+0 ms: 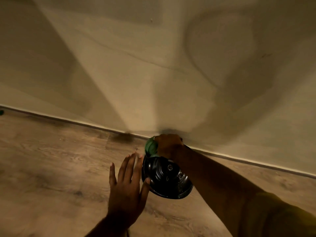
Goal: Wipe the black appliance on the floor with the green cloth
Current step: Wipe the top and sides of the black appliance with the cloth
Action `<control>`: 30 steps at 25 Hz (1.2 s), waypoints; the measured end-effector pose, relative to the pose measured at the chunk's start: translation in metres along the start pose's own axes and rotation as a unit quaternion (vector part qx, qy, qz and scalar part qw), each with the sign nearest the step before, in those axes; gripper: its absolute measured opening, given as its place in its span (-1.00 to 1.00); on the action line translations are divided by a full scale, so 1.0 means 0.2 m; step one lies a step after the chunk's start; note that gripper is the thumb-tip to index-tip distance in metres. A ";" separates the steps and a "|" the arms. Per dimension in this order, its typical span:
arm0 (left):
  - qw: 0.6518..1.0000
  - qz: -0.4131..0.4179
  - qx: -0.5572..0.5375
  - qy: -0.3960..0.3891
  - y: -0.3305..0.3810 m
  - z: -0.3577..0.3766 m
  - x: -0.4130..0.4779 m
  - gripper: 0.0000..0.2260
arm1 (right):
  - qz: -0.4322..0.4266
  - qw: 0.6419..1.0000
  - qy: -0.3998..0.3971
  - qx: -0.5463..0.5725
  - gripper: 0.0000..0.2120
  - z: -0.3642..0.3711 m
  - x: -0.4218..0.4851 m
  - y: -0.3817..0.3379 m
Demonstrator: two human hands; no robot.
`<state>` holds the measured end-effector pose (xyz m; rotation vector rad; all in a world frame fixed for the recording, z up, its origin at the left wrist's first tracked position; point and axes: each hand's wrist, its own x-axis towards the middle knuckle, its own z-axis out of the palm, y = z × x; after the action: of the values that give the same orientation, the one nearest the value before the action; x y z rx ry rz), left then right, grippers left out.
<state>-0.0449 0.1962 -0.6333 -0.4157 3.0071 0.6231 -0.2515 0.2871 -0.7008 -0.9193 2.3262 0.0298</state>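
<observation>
The black appliance (166, 177) sits on the wooden floor (51, 168) close to the wall (136, 65). The right hand (168, 145) reaches over its far edge, fingers closed around the bunched green cloth (150, 147). The left hand (127, 183) lies flat and spread, thumb touching the appliance's near-left rim.
</observation>
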 end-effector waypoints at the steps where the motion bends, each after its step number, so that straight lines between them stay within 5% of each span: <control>1: 1.000 -0.005 -0.002 0.007 0.00 -0.01 0.01 -0.46 | 0.008 0.999 0.035 0.010 -0.64 0.00 -0.01 0.03; 6: 0.999 -0.011 -0.006 0.039 0.01 -0.04 0.03 -0.48 | 0.010 0.995 0.024 -0.097 -0.65 0.03 -0.01 -0.01; 12: 0.999 -0.016 0.008 0.042 -0.04 -0.05 -0.03 -0.49 | -0.178 0.968 -0.034 -0.172 -0.65 0.34 -0.27 -0.28; 17: 0.999 -0.017 -0.009 0.034 0.01 -0.03 -0.07 -0.49 | -0.292 0.946 -0.056 -0.127 -0.74 0.60 -0.64 -0.07; 21: 0.999 -0.013 -0.031 0.028 0.06 0.00 -0.08 -0.49 | -0.095 0.985 0.140 0.025 -0.56 0.58 -0.70 0.21; 24: 0.999 0.000 -0.036 0.025 0.09 0.02 -0.09 -0.49 | 0.070 0.975 0.183 0.102 -0.42 0.48 -0.58 0.35; 30: 0.999 0.010 -0.022 0.020 0.13 0.03 -0.10 -0.49 | 0.053 0.981 0.144 0.122 -0.44 0.64 -0.63 0.35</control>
<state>-0.0324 0.2263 -0.6266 -0.4067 3.0444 0.6931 -0.1545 0.4466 -0.7464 -0.7129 2.5706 -0.3587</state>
